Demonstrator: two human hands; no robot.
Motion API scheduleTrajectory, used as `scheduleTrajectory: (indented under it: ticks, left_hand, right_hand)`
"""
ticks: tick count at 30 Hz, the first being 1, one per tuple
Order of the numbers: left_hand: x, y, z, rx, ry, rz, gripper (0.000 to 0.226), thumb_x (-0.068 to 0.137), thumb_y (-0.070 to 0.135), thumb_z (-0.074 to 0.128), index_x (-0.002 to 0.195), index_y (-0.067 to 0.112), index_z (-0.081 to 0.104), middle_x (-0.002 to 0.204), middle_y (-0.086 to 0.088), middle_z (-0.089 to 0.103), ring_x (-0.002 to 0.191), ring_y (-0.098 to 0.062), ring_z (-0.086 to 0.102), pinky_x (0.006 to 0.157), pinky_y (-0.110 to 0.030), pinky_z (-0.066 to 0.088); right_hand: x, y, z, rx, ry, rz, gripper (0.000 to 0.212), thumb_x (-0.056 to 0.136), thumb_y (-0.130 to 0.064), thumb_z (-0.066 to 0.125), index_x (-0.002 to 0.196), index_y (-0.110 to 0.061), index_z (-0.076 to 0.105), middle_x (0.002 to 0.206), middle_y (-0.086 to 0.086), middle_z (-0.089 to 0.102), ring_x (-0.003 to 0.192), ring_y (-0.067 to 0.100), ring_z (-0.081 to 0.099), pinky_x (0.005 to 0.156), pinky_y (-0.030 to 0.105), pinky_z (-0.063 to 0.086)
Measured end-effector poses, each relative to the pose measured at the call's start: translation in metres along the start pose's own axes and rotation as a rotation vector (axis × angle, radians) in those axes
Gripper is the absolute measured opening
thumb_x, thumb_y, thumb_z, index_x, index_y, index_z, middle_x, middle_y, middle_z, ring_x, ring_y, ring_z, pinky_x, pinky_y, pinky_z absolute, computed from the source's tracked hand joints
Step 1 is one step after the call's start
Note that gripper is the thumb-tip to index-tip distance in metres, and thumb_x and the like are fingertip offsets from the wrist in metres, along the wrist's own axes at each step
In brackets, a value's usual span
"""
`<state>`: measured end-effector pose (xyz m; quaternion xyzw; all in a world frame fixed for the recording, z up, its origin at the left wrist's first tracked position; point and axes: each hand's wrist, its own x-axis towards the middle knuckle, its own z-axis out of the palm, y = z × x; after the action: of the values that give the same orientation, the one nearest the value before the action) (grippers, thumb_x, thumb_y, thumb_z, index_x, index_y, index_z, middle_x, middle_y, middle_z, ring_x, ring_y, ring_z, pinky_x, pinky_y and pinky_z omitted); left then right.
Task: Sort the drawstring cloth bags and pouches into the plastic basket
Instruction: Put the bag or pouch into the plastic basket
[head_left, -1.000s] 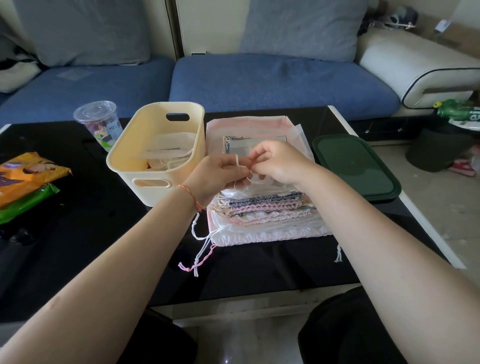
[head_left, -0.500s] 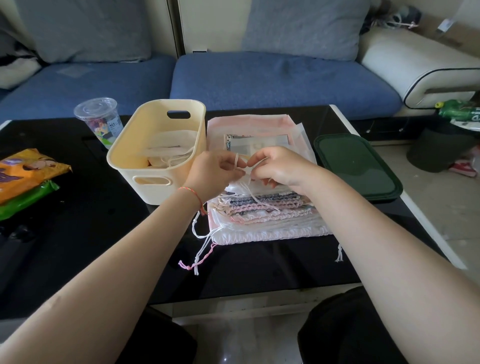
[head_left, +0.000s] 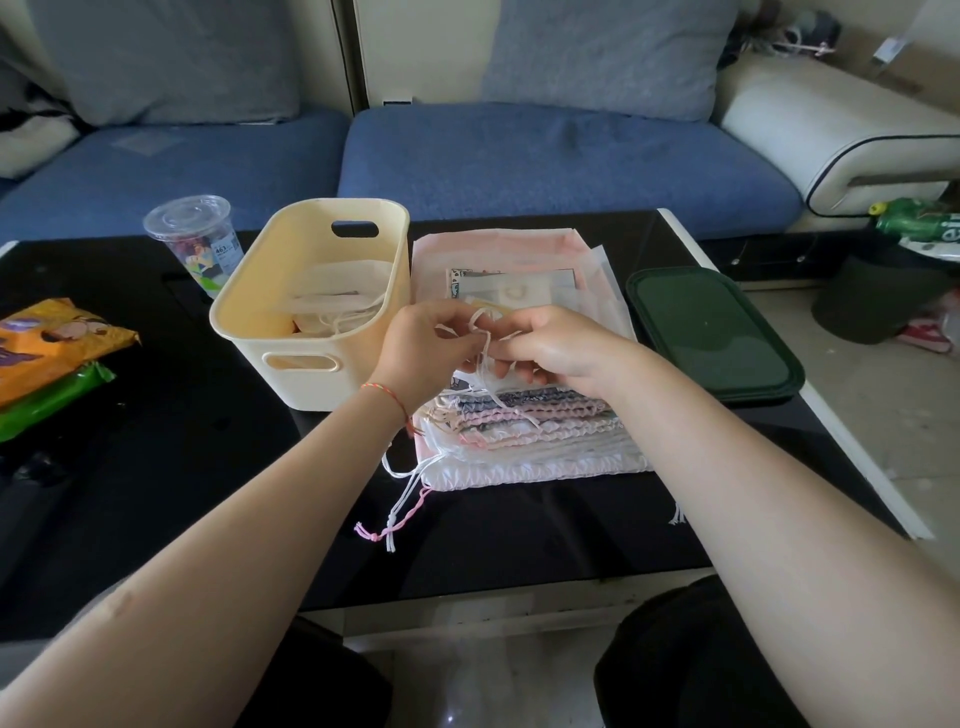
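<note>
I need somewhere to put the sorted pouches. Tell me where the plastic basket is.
In the head view the cream plastic basket stands on the black table, left of centre, between the clear lidded cup and the stack of cloth bags.

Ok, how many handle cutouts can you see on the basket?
2. One cutout sits in the far end wall of the basket; the other cutout is in the near end wall, beside the left hand.
</note>
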<state>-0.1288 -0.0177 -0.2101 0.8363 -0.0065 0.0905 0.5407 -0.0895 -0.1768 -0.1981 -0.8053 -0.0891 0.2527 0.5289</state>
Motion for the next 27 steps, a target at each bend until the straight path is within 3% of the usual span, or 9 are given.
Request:
scheduleTrajectory:
  ticks: [5, 11, 14, 16, 18, 20, 22, 24, 27]
  left_hand:
    - [0.002, -0.004, -0.002, -0.113, -0.036, -0.071, 0.012, 0.085, -0.003, 0.068, 0.095, 0.003, 0.071, 0.077, -0.015, 0.067, 0.059, -0.012, 0.063, 0.064, -0.022, 0.058]
    - [0.004, -0.008, 0.001, -0.064, -0.03, -0.089, 0.016, 0.088, 0.0, 0.066, 0.103, 0.0, 0.071, 0.078, -0.011, 0.069, 0.06, -0.009, 0.065, 0.064, -0.018, 0.056]
    - [0.003, -0.008, 0.0, -0.049, -0.024, -0.102, 0.011, 0.09, 0.002, 0.065, 0.098, 0.001, 0.073, 0.078, -0.015, 0.069, 0.06, -0.012, 0.063, 0.059, -0.015, 0.053]
    - [0.003, -0.009, -0.001, -0.034, -0.014, -0.107, 0.012, 0.091, 0.005, 0.065, 0.093, -0.003, 0.073, 0.08, -0.021, 0.069, 0.061, -0.015, 0.061, 0.061, -0.015, 0.054]
    - [0.004, -0.01, -0.001, -0.006, -0.007, -0.119, 0.016, 0.091, 0.01, 0.065, 0.091, -0.004, 0.073, 0.082, -0.022, 0.07, 0.062, -0.013, 0.061, 0.063, -0.014, 0.053]
    - [0.006, -0.012, 0.0, 0.011, 0.004, -0.137, 0.014, 0.091, 0.013, 0.065, 0.095, 0.004, 0.075, 0.081, -0.015, 0.071, 0.063, -0.012, 0.062, 0.063, -0.016, 0.054]
    - [0.007, -0.018, 0.001, 0.057, 0.035, -0.16, 0.012, 0.091, 0.016, 0.065, 0.097, 0.012, 0.075, 0.083, -0.009, 0.072, 0.069, -0.018, 0.066, 0.071, -0.026, 0.056]
    - [0.008, -0.025, 0.0, 0.15, 0.079, -0.162, 0.013, 0.092, 0.021, 0.064, 0.089, 0.013, 0.075, 0.081, -0.008, 0.074, 0.075, -0.026, 0.07, 0.075, -0.035, 0.058]
    - [0.01, -0.03, 0.003, 0.251, 0.132, -0.125, 0.019, 0.092, 0.02, 0.061, 0.083, 0.005, 0.069, 0.078, -0.012, 0.071, 0.074, -0.03, 0.068, 0.074, -0.038, 0.056]
  right_hand:
    - [0.003, 0.003, -0.004, 0.018, 0.031, 0.029, 0.003, 0.09, -0.008, 0.065, 0.092, -0.011, 0.066, 0.072, 0.005, 0.066, 0.053, 0.012, 0.05, 0.051, 0.024, 0.039]
    - [0.004, -0.002, -0.004, 0.148, 0.12, 0.087, 0.018, 0.089, -0.013, 0.053, 0.072, -0.011, 0.059, 0.074, 0.006, 0.057, 0.063, 0.018, 0.051, 0.052, 0.027, 0.039]
    - [0.006, -0.004, -0.008, 0.33, 0.217, 0.053, 0.03, 0.094, -0.019, 0.056, 0.065, -0.015, 0.05, 0.072, 0.004, 0.056, 0.072, 0.021, 0.056, 0.062, 0.032, 0.047]
    - [0.007, -0.007, -0.009, 0.548, 0.255, -0.018, 0.024, 0.095, -0.012, 0.054, 0.071, -0.011, 0.053, 0.07, 0.007, 0.059, 0.075, 0.023, 0.061, 0.072, 0.034, 0.054]
    - [0.004, -0.012, -0.009, 0.748, 0.195, -0.077, 0.018, 0.094, -0.002, 0.048, 0.078, -0.004, 0.056, 0.072, 0.013, 0.064, 0.076, 0.026, 0.066, 0.083, 0.037, 0.057]
    - [0.0, -0.015, -0.007, 0.827, 0.106, -0.093, 0.023, 0.093, 0.001, 0.044, 0.072, -0.002, 0.053, 0.061, 0.011, 0.058, 0.063, 0.023, 0.063, 0.08, 0.037, 0.058]
    - [-0.003, -0.016, -0.007, 0.75, 0.073, -0.083, 0.031, 0.093, -0.001, 0.046, 0.064, -0.011, 0.043, 0.05, 0.004, 0.041, 0.046, 0.017, 0.042, 0.061, 0.032, 0.052]
    - [-0.003, -0.015, -0.008, 0.577, 0.118, -0.069, 0.037, 0.091, -0.002, 0.047, 0.06, -0.017, 0.034, 0.047, 0.0, 0.03, 0.041, 0.014, 0.022, 0.043, 0.026, 0.028]
    - [-0.003, -0.012, -0.011, 0.183, 0.234, -0.032, 0.038, 0.085, -0.002, 0.05, 0.058, -0.02, 0.03, 0.05, 0.0, 0.028, 0.042, 0.013, 0.018, 0.046, 0.024, 0.012]
